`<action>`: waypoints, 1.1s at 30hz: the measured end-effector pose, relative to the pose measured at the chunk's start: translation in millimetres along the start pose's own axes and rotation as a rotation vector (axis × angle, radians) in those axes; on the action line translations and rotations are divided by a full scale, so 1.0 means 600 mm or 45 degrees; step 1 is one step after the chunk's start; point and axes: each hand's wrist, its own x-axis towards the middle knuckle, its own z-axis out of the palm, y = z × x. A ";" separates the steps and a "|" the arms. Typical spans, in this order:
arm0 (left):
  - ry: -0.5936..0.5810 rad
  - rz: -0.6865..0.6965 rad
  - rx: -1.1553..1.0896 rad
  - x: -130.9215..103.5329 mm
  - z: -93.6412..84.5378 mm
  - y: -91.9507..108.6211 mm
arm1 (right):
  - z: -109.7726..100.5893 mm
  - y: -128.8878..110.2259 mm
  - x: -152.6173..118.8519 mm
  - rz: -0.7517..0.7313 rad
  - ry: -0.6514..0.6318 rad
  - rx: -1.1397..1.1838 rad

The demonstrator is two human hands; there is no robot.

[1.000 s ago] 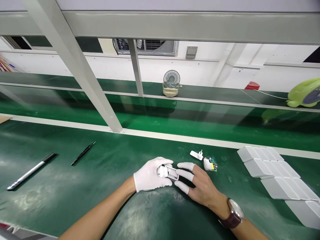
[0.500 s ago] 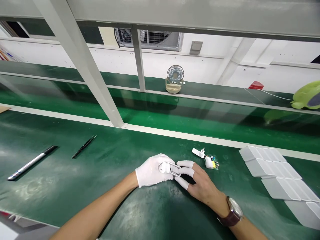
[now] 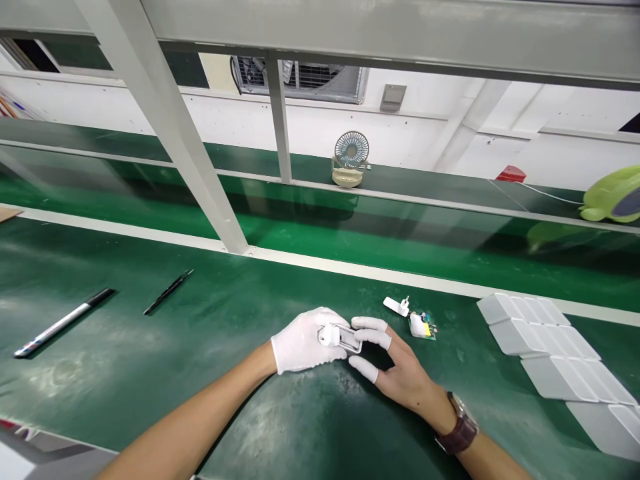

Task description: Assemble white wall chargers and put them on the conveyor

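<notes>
My left hand (image 3: 303,341), in a white glove, is closed around a white plug-adapter housing (image 3: 350,339). The housing's round plug end faces up, and a hollow rectangular frame points to the right. At that frame's right end is my right hand (image 3: 400,367), with white finger cots on thumb and two fingers. Its index and middle fingertips lie at the frame's edge, while the thumb is spread apart below. Whether those fingertips press on the edge I cannot tell. Beyond the right hand lie a white plug piece (image 3: 397,306) and a small circuit board (image 3: 423,325) with a white block and yellow part.
White plastic bins (image 3: 560,357) stand in a stepped row at right. A marker (image 3: 65,323) and black tweezers (image 3: 169,292) lie at left on the green table (image 3: 240,413). A grey post (image 3: 185,147) rises at the table's back edge. Behind it, a small fan (image 3: 351,159) sits on a shelf.
The fingers of my right hand have shifted slightly at the housing's right end, showing more of the frame. The left hand holds the housing in the same place.
</notes>
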 end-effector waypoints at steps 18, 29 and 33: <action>-0.004 0.043 0.102 0.000 -0.003 -0.007 | -0.004 -0.002 0.004 -0.258 0.051 -0.272; -0.020 0.040 0.050 0.002 -0.004 0.002 | 0.013 0.001 -0.007 -0.199 0.059 -0.348; -0.079 0.036 0.129 0.002 -0.004 0.009 | 0.017 0.000 -0.005 -0.254 -0.031 -0.349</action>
